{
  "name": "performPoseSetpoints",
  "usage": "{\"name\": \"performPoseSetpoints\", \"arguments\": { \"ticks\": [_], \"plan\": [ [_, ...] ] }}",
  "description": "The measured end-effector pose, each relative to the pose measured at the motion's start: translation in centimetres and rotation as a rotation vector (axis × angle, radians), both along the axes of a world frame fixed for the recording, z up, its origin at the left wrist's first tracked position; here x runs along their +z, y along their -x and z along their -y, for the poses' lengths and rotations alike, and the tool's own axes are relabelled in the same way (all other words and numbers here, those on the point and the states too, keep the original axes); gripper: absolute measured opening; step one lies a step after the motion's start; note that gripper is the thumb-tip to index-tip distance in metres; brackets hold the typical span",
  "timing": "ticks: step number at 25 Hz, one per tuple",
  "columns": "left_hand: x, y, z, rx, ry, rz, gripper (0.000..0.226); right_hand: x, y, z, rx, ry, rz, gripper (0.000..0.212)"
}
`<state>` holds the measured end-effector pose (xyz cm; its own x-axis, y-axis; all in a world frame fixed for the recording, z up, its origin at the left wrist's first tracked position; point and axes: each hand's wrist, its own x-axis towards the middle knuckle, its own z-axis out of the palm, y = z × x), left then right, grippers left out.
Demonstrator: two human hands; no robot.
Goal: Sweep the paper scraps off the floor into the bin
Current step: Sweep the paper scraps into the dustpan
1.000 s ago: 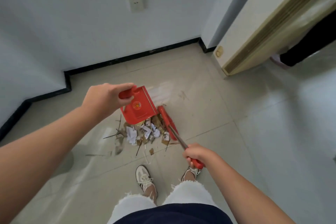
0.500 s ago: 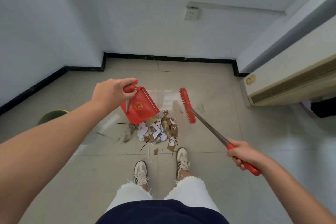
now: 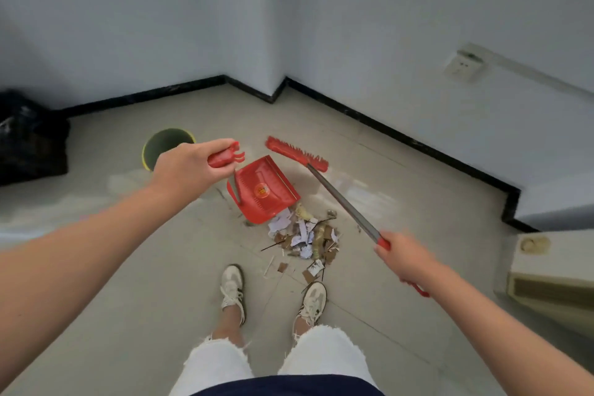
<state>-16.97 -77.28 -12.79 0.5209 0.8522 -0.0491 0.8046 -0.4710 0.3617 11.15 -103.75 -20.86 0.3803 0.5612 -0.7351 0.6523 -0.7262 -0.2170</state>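
A pile of white and brown paper scraps (image 3: pixel 305 236) lies on the tiled floor just ahead of my feet. The red dustpan (image 3: pixel 265 190) stands at the pile's far left edge, mouth toward the scraps. My left hand (image 3: pixel 186 170) is shut on the dustpan's red handle grip. My right hand (image 3: pixel 403 255) is shut on the red end of the broom handle. The red broom head (image 3: pixel 297 154) hangs beyond the dustpan, clear of the pile. A round green bin (image 3: pixel 165 146) stands open on the floor, behind my left hand.
A black bag (image 3: pixel 30 138) sits against the wall at far left. Black skirting runs along the white walls, with a jutting corner (image 3: pixel 276 90) straight ahead. A cream floor unit (image 3: pixel 553 280) stands at right. My two white shoes (image 3: pixel 233 289) are near the scraps.
The view has swung left, so the bin and black bag now show. The broom head has lifted off the scraps and moved beyond the dustpan. My right hand has moved out to the right.
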Motion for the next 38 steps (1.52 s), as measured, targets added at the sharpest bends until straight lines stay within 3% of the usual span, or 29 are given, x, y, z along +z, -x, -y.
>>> {"name": "performPoseSetpoints", "arguments": {
  "ticks": [3, 8, 10, 14, 16, 19, 23, 32, 38],
  "plan": [
    [-0.1, 3.4, 2.8, 0.122, -0.014, 0.019, 0.037, -1.7, -0.2, -5.5, 0.259, 0.0, 0.066, 0.018],
    [-1.7, 10.0, 7.0, 0.375, 0.019, -0.075, 0.025, -5.7, 2.9, -12.0, 0.498, 0.061, 0.175, 0.022],
    [-2.5, 12.7, 8.5, 0.457, 0.028, -0.106, 0.024, -7.3, 5.3, -13.9, 0.458, 0.114, 0.081, 0.022],
    [-4.5, 17.2, 10.9, 0.604, 0.073, -0.103, 0.021, -9.4, 8.5, -16.8, 0.156, 0.254, -0.13, 0.02],
    [-5.6, 18.7, 12.2, 0.645, 0.088, -0.098, 0.021, -9.7, 8.6, -16.5, 0.108, 0.393, -0.089, 0.03],
    [-6.9, 20.4, 14.4, 0.674, 0.108, -0.111, 0.022, -9.1, 7.7, -12.9, 0.355, 0.524, 0.034, 0.046],
    [-8.2, 21.8, 16.8, 0.631, 0.125, -0.139, 0.027, -7.5, 5.7, -4.4, 0.443, 0.612, 0.097, 0.042],
    [-7.8, 23.2, 19.2, 0.518, 0.134, -0.117, 0.029, 0.1, 2.9, 0.9, 0.39, 0.243, 0.278, 0.039],
    [-6.7, 24.0, 19.6, 0.634, 0.171, -0.076, 0.03, -3.0, 10.4, -7.7, 0.514, 0.144, 0.139, 0.032]
  ]
}}
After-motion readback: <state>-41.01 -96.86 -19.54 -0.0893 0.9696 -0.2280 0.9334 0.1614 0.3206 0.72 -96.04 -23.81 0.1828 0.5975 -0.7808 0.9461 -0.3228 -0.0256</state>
